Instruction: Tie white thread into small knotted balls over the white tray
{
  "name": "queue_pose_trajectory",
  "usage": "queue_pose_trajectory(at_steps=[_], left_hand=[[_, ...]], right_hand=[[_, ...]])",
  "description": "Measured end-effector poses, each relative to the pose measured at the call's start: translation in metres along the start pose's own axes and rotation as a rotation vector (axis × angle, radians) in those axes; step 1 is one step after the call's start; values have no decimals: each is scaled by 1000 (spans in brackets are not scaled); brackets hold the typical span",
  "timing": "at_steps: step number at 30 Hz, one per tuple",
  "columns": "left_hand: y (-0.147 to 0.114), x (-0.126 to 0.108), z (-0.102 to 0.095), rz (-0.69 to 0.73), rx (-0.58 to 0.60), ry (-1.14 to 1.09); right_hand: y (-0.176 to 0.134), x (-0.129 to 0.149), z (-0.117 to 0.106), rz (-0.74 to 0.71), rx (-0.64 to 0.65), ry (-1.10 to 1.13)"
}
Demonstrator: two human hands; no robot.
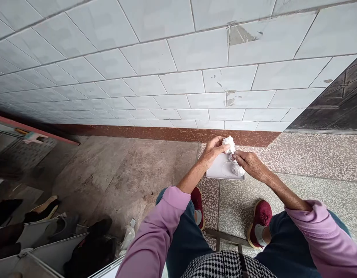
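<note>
My left hand (212, 151) pinches a small, ruffled white yarn piece (229, 143) between thumb and fingers. Close by on the right, my right hand (250, 164) is closed, its thumb and forefinger pressed together at the lower edge of the piece. Whatever those fingers grip is too small to make out. Below the hands, a ball of white yarn (238, 170) lies in a shallow white tray (215, 172). A loose strand curves across the tray beside the ball. A small greyish round thing (230, 157) shows just under the piece, partly hidden by my right fingers.
A tiled wall (143, 85) with a brown base strip rises in front. My red shoes (263, 213) stand either side of a stool bar (224, 236) on speckled floor. At lower left is a rack with shoes (42, 208); a dark door (337, 102) is at right.
</note>
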State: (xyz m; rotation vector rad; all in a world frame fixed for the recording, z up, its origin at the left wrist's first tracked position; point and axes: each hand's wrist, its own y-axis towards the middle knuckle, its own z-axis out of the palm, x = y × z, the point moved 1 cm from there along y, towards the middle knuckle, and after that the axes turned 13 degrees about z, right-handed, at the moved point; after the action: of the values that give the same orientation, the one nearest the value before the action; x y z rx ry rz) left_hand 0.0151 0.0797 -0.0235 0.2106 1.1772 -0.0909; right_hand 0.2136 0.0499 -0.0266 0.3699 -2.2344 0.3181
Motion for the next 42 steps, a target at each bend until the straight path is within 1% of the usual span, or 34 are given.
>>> queue_pose_trajectory(at_steps=[3, 6, 8, 9, 11, 13, 14, 15, 16, 18, 21, 23, 26, 29, 31, 32, 35, 37, 38, 40, 42], left_hand=[[3, 5, -5, -1, -60, 15], [3, 8, -8, 34, -35, 181], [2, 7, -6, 46, 42, 268], [1, 6, -5, 35, 100, 279], [-3, 4, 0, -29, 243, 249], [-6, 1, 5, -124, 377, 193], [-8, 0, 7, -164, 419, 159], [-9, -1, 9, -189, 438, 118], [-10, -1, 10, -200, 434, 71], [-9, 0, 11, -193, 373, -25], [-5, 3, 8, -165, 225, -129], [-3, 4, 4, -133, 121, -158], [1, 6, -2, -48, 16, -120], [3, 10, -7, 36, 14, 65], [4, 14, -8, 60, 60, 217], [3, 15, -8, 58, 104, 276], [1, 14, -7, 11, 284, 357], [-1, 10, -5, -44, 392, 352], [-3, 8, -4, -72, 426, 330], [-5, 3, -2, -126, 463, 248], [-7, 0, 1, -164, 461, 149]], right_hand=[[-3, 10, 4, -34, 56, -31], [-4, 16, -4, -96, 41, 13], [-4, 16, -16, -118, -26, 56], [-4, 15, -23, -121, -71, 72], [-3, 10, -36, -114, -164, 85], [-1, 4, -45, -100, -233, 78], [-1, 1, -47, -92, -249, 73], [0, -1, -47, -83, -253, 69], [0, -4, -46, -74, -246, 68], [1, -7, -40, -60, -197, 75], [1, -7, -24, -49, -99, 59], [0, -4, -13, -32, -60, 18], [-4, 4, -2, -21, -14, -35], [-7, 14, -2, -83, 56, -40], [-8, 18, -8, -127, 71, -2], [-8, 19, -13, -137, 61, 25], [-7, 13, -27, -115, -50, 82], [-5, 6, -35, -93, -122, 86], [-4, 3, -37, -87, -151, 87], [-1, -3, -39, -81, -187, 100], [1, -6, -39, -74, -207, 121]])
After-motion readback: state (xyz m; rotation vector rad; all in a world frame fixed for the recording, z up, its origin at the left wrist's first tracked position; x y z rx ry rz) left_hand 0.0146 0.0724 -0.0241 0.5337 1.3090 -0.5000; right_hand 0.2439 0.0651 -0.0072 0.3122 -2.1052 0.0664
